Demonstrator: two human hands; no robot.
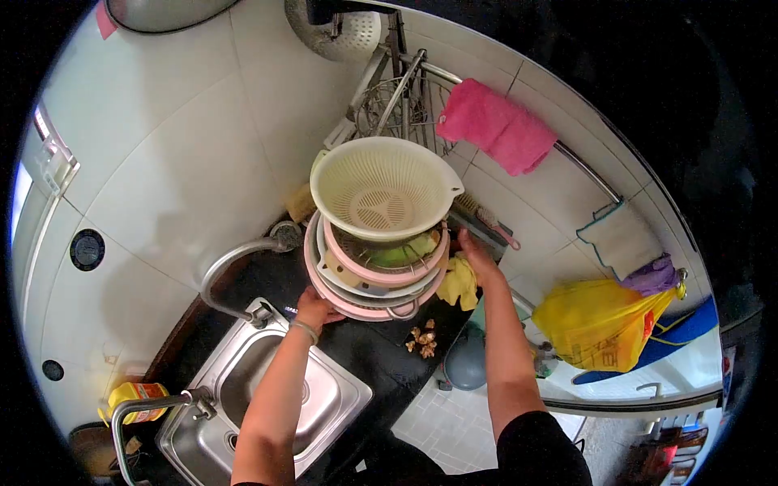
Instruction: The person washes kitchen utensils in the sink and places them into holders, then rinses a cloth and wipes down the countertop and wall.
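Observation:
A tall stack of basins and colanders stands on the black counter, between my two hands. On top sits a cream colander (340,174); below it are a pink basin (381,274) with something green inside and, lower down, a pink-rimmed basin (356,310). My left hand (314,309) is closed at the stack's lower left edge, its fingertips partly hidden beneath. At the right side, my right hand (480,259) grips the stack, with its fingers partly out of sight. A yellow cloth (458,283) hangs against the stack just under that hand.
A steel sink (356,397) with a curved faucet (212,275) lies left. Ginger pieces (422,338) rest on the counter (385,356). A pink towel (498,130) hangs on a rail; a yellow bag (592,320) hangs at right. A wire rack (397,97) stands behind the stack.

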